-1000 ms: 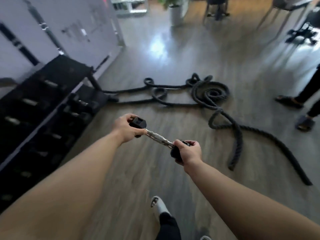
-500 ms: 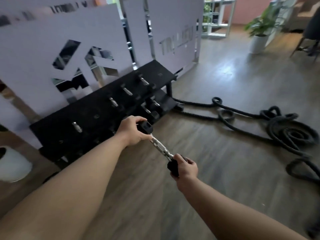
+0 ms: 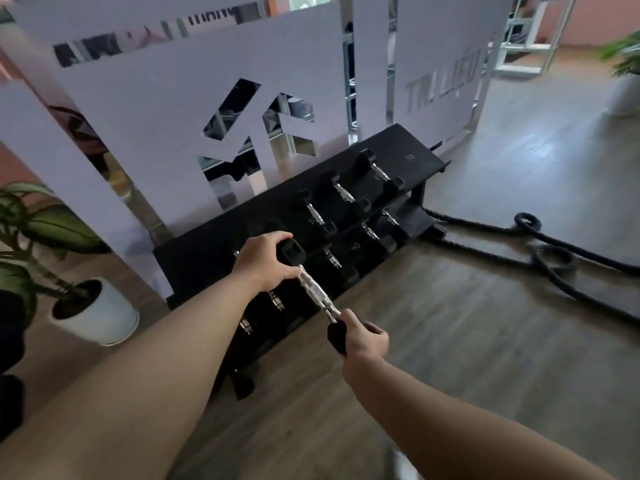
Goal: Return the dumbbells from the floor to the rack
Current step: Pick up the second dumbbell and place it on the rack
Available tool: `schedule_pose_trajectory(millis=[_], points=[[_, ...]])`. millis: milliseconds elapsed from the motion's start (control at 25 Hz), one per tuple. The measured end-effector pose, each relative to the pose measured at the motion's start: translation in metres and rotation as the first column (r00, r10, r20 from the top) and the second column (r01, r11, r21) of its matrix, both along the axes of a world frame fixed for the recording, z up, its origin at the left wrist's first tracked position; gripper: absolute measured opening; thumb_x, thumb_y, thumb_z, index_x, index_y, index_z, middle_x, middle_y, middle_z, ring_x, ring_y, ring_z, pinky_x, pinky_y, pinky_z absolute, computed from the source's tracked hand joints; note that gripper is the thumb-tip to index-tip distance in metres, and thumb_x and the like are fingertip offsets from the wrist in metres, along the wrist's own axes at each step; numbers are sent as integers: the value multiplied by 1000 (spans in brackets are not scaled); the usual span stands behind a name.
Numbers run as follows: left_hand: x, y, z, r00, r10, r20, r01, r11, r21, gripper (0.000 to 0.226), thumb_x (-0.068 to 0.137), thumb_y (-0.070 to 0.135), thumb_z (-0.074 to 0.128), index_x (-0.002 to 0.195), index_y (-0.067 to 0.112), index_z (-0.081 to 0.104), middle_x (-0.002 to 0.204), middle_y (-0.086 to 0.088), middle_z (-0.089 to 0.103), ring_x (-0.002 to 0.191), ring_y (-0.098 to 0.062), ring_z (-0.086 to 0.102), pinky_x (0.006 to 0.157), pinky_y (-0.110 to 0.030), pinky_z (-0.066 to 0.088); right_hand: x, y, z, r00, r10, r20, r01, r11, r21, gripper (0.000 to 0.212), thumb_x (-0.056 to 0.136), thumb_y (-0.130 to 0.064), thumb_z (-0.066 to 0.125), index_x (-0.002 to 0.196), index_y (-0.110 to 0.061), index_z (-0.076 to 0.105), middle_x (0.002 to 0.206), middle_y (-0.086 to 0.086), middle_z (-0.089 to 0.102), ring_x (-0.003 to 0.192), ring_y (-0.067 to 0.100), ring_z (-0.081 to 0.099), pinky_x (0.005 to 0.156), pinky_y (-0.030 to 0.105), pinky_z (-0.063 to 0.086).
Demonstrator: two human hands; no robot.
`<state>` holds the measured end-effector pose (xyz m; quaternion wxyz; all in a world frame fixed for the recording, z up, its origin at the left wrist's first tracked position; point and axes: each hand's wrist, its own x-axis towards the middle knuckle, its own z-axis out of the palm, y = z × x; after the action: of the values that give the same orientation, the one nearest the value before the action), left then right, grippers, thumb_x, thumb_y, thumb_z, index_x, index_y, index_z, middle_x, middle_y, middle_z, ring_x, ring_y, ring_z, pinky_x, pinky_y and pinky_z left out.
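Note:
I hold one dumbbell (image 3: 316, 295) with black heads and a chrome knurled handle in the air, just in front of the rack. My left hand (image 3: 265, 260) grips its far head and my right hand (image 3: 363, 341) grips its near head. The handle between them is bare. The black two-tier rack (image 3: 412, 161) stands against a white partition and runs from lower left to upper right. Several dumbbells lie in it, among them one (image 3: 379, 173) on the upper tier and one (image 3: 370, 232) on the lower tier.
A thick black battle rope (image 3: 540, 244) lies on the wooden floor to the right of the rack. A potted plant in a white pot (image 3: 100, 317) stands at the rack's left end. Another plant (image 3: 623, 60) is at the far right. The white partition (image 3: 173, 109) backs the rack.
My view has swung left from the rope and floor onto the rack, which is nearer and more centred. Both hands keep hold of the dumbbell, which has tilted to run more away from me.

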<state>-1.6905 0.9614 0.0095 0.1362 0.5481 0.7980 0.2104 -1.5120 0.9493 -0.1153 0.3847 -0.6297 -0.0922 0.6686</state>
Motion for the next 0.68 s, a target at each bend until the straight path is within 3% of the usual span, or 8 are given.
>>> schedule_pose_trajectory(millis=[120,200,400,520,680], points=[[-52,32,-15,999,29,-31,-29,1000,-8,78,70,31,93,141,23,61,123,0,71,110,-19,67,95,-27,51,-47,33,-10,999,49,3,-49,999,-2,62,62,-27,93,114,-14,60,101,7,67,74,17,67,74,39,63],[-89,62,-29,998,47,-33,-48,999,-26,78,70,30,93,141,24,61,121,0,72,108,-18,67,95,-28,53,-82,65,-28,997,71,10,-71,997,-16,57,69,-24,91,115,-13,60,93,4,64,69,13,62,63,28,52],[-187,133,-68,995,97,-35,-99,993,-62,73,68,30,92,135,24,63,118,3,71,104,-18,67,90,-32,57,-181,143,-59,991,134,23,-132,989,-71,59,69,-25,91,118,-14,62,96,2,68,75,15,66,66,28,52],[-251,156,-83,991,120,-56,-125,987,-99,69,67,25,94,129,22,62,121,2,66,106,-20,65,89,-35,56,-243,172,-78,978,198,59,-192,977,-96,64,66,-30,91,121,-15,64,95,-3,68,82,16,70,78,33,58],[-323,162,-101,988,126,-87,-140,973,-183,69,68,20,94,128,19,60,125,0,62,110,-21,61,92,-38,53,-310,179,-97,951,305,55,-294,944,-152,61,76,-26,88,130,-14,63,89,-4,64,75,9,61,64,25,45]])
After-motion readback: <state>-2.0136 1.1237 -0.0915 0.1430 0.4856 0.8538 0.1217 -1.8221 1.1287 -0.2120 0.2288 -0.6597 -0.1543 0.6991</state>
